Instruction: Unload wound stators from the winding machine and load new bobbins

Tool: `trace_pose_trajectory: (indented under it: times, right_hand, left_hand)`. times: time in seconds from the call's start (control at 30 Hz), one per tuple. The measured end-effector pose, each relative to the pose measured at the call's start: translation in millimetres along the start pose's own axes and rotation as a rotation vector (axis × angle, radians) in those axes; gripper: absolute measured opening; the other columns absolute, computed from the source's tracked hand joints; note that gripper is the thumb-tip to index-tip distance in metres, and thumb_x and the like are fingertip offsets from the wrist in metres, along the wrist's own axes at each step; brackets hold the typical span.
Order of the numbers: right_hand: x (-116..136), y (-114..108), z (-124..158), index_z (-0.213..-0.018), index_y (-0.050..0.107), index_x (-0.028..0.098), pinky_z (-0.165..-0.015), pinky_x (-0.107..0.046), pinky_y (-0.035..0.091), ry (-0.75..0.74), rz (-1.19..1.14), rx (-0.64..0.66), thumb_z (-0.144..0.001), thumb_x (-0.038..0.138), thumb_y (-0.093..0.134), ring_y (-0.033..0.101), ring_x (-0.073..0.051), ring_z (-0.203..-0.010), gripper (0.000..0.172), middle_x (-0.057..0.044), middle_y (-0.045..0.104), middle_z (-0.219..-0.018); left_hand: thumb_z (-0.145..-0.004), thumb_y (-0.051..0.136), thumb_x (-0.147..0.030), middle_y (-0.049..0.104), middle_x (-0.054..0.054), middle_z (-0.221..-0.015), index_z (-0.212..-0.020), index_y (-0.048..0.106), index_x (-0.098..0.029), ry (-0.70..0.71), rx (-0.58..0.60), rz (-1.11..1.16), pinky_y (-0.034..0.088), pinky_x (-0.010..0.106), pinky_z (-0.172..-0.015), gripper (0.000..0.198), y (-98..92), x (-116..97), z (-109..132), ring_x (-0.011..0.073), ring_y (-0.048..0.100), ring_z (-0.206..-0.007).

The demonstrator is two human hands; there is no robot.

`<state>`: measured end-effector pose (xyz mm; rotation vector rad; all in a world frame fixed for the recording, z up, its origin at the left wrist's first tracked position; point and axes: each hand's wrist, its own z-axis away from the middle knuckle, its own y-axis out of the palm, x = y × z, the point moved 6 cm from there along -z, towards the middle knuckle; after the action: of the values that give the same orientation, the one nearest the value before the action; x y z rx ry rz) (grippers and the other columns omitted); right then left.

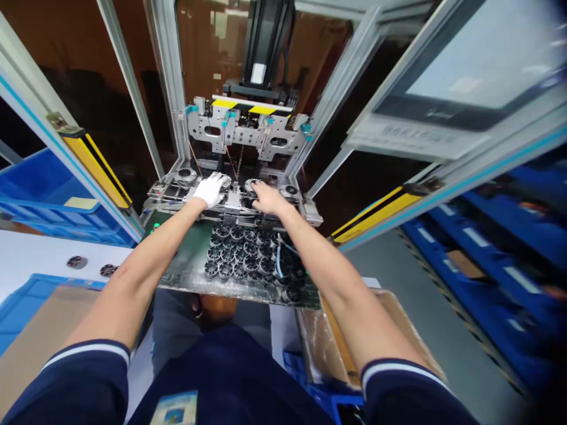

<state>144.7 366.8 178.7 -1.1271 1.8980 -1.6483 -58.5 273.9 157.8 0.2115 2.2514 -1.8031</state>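
Note:
Both my arms reach into a machine fixture with several round nests. My left hand, in a white glove, rests on a round part in a nest left of centre, fingers curled over it. My right hand, bare, presses on a round black part in the middle nest, fingers closed around it. Round black parts sit in the outer nests, one at the left and one at the right. Below the fixture, several round black parts lie in rows on a green mat.
A silver press head with yellow-black stripes hangs above the fixture. Yellow light-curtain bars flank the opening. Blue bins stand left, blue shelves right. Two loose parts lie on the white table. A cardboard box sits below.

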Motion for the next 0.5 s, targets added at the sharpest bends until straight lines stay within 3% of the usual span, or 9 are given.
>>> trace_pose_trajectory:
  times: [0.07,0.13,0.2,0.27,0.33,0.37,0.43,0.5]
  right_hand:
    - [12,5,16,-0.154,0.068,0.022,-0.125,-0.063,0.058,-0.013,-0.008,-0.01,-0.11,0.046,0.08,0.065,-0.035,-0.148,0.051,-0.015,0.063,-0.165]
    - [7,3,51,-0.151,0.07,0.023,-0.124,-0.061,0.058,-0.003,-0.028,-0.03,-0.112,0.046,0.077,0.066,-0.034,-0.146,0.046,-0.014,0.065,-0.163]
    - [-11,3,102,-0.137,0.075,0.022,-0.117,-0.054,0.063,0.042,-0.055,-0.024,-0.114,0.046,0.074,0.072,-0.028,-0.132,0.034,-0.012,0.073,-0.147]
    - [-35,9,160,-0.123,0.078,0.021,-0.104,-0.045,0.068,0.122,-0.081,0.023,-0.115,0.046,0.074,0.077,-0.022,-0.11,0.027,-0.008,0.079,-0.127]
    - [-57,20,209,-0.121,0.078,0.02,-0.096,-0.041,0.069,0.222,-0.096,0.058,-0.114,0.047,0.075,0.077,-0.019,-0.1,0.028,-0.006,0.079,-0.118]
    - [-67,26,227,-0.122,0.078,0.02,-0.094,-0.04,0.07,0.272,-0.099,0.064,-0.114,0.047,0.075,0.077,-0.019,-0.098,0.029,-0.006,0.079,-0.117]
    - [-81,37,248,-0.126,0.077,0.02,-0.094,-0.041,0.07,0.356,-0.102,0.057,-0.114,0.048,0.075,0.076,-0.019,-0.099,0.03,-0.007,0.079,-0.118]
    - [-88,43,252,-0.127,0.077,0.02,-0.093,-0.04,0.07,0.396,-0.109,0.042,-0.114,0.05,0.074,0.076,-0.019,-0.098,0.032,-0.007,0.079,-0.118]
  left_hand:
    - [-0.101,0.065,-0.024,0.049,0.022,-0.184,-0.166,0.059,-0.006,0.013,-0.07,0.036,0.035,0.055,-0.147,0.067,-9.1,-7,24,0.0365,0.042,-0.177]
    - [-0.108,0.06,-0.031,0.048,0.02,-0.185,-0.163,0.063,-0.01,0.03,-0.162,0.073,0.033,0.056,-0.148,0.06,-23.3,-5,74,0.0352,0.04,-0.178]
    - [-0.113,0.054,-0.039,0.053,0.015,-0.183,-0.161,0.066,-0.018,0.033,-0.254,0.116,0.036,0.057,-0.148,0.054,-30.4,3,148,0.0329,0.044,-0.176]
    - [-0.11,0.061,-0.038,0.072,0.005,-0.165,-0.151,0.074,-0.036,0.006,-0.403,0.241,0.051,0.062,-0.139,0.043,-28.2,12,234,0.034,0.065,-0.159]
    - [-0.105,0.069,-0.036,0.083,-0.004,-0.144,-0.144,0.077,-0.055,-0.139,-0.489,0.364,0.058,0.069,-0.13,0.044,-11.4,24,311,0.0375,0.078,-0.139]
    - [-0.104,0.07,-0.035,0.085,-0.003,-0.137,-0.142,0.078,-0.056,-0.194,-0.501,0.38,0.061,0.073,-0.125,0.044,-0.2,26,341,0.0401,0.081,-0.13]
    - [-0.105,0.068,-0.035,0.087,0.0,-0.125,-0.136,0.083,-0.051,-0.293,-0.457,0.427,0.068,0.073,-0.114,0.038,25.4,21,379,0.0406,0.085,-0.116]
    - [-0.108,0.064,-0.035,0.089,0.002,-0.119,-0.128,0.086,-0.041,-0.347,-0.39,0.479,0.073,0.066,-0.106,0.03,48.2,5,393,0.0377,0.087,-0.109]
